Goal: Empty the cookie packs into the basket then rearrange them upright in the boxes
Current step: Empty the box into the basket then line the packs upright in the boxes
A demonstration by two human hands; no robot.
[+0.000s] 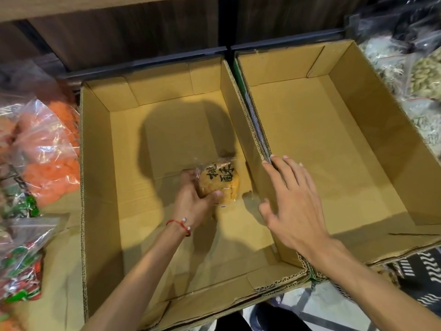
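Two open cardboard boxes stand side by side, the left box and the right box. Inside the left box my left hand grips a clear-wrapped cookie pack printed with black characters, held near the box's right wall, a little above the bottom. My right hand lies with straight, spread fingers over the shared wall between the boxes, fingertips on its top edge. The right box holds nothing that I can see. No basket is in view.
Clear bags of orange snacks and red-green wrapped sweets lie to the left. Bags of pale dried goods pile up at the right. A dark wooden shelf front runs behind the boxes. A black-white patterned item sits low right.
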